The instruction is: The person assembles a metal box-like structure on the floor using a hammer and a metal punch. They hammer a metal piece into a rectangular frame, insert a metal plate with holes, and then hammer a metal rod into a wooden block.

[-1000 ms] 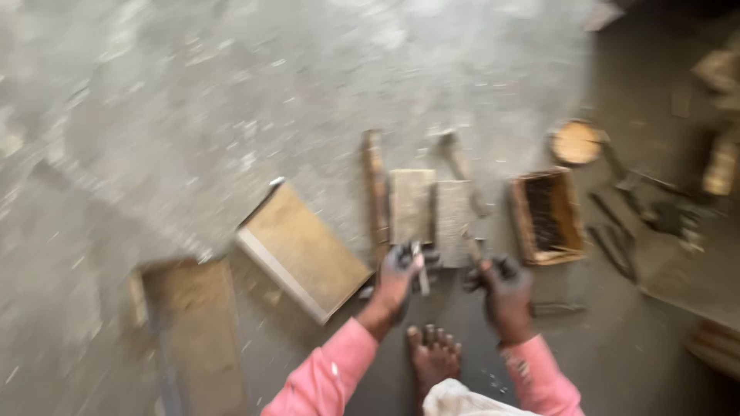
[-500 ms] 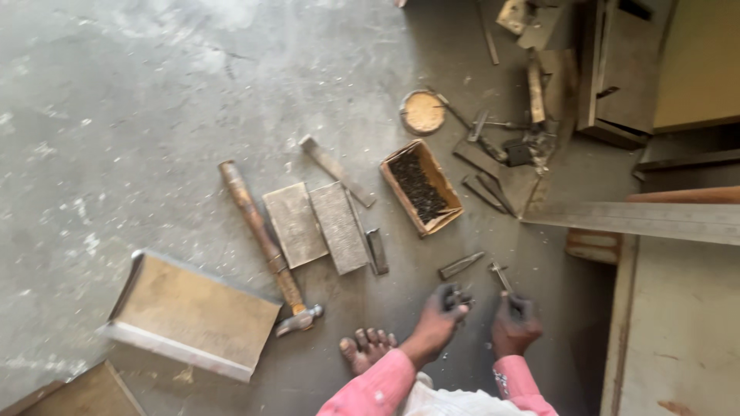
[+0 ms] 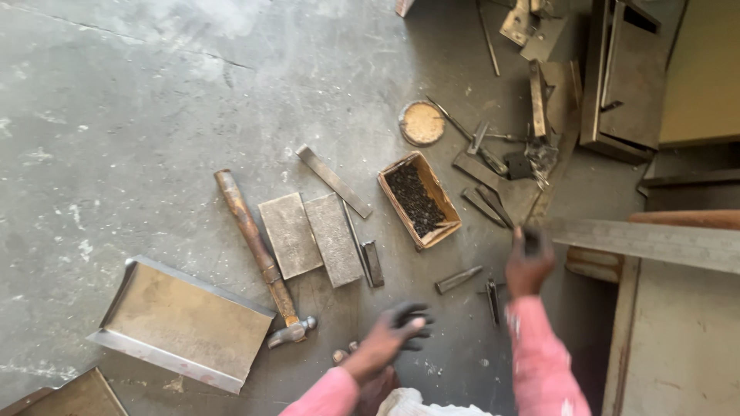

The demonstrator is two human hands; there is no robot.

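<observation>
Reaching toward the long steel ruler (image 3: 655,240), the right hand (image 3: 528,262) looks closed on something small and dark; the left hand (image 3: 397,327) hovers spread, empty, so grip the ruler flat.

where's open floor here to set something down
Widest bare patch: the concrete floor left of and beyond the hammer. A smaller gap lies between the left hand and the small box. Crowded: the scrap metal pile beyond the right hand.
</observation>
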